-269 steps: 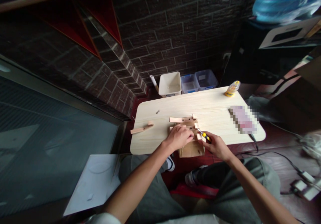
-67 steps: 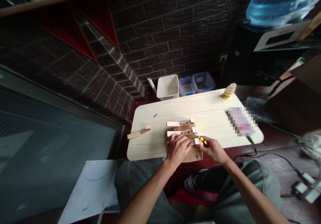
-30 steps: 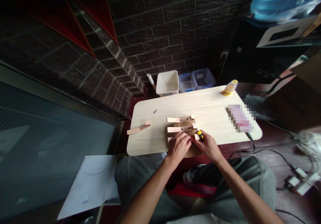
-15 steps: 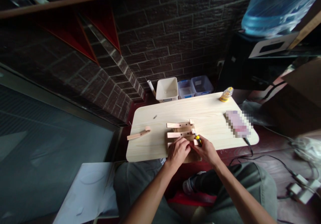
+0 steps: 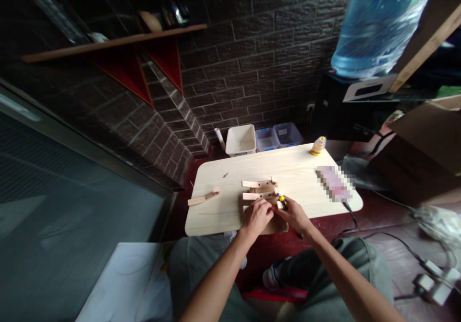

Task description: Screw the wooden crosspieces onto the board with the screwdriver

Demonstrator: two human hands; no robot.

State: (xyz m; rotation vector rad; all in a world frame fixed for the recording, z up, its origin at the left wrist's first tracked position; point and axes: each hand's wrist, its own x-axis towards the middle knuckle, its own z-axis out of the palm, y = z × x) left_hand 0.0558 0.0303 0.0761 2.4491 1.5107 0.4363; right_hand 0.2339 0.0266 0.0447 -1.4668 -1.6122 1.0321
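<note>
Over the near end of a wooden piece made of a brown board [image 5: 276, 225] with several pale strips across it, my left hand [image 5: 258, 215] is closed, fingers bent on the nearest strip [image 5: 245, 208]. My right hand [image 5: 294, 213] grips a screwdriver [image 5: 283, 201] with a yellow and black handle, its metal end pointing away from me. The two hands' fingertips almost meet over the board. What lies under them is hidden. Beyond them, a middle strip [image 5: 252, 196] and a far strip [image 5: 254, 184] show dark holes.
A loose wooden strip with a curved end [image 5: 203, 198] lies left on the table [image 5: 219, 218]. Small dark metal pieces [image 5: 225, 174] lie behind it. A yellow-based clear container [image 5: 318, 146] and a blurred-out device with a cable [image 5: 334, 183] are at right. Bins [image 5: 241, 140] stand behind the table.
The camera view has tilted, so the shelf and wall sit lower in the picture. Both hands keep their places on the wooden piece, and the screwdriver stays in the right hand.
</note>
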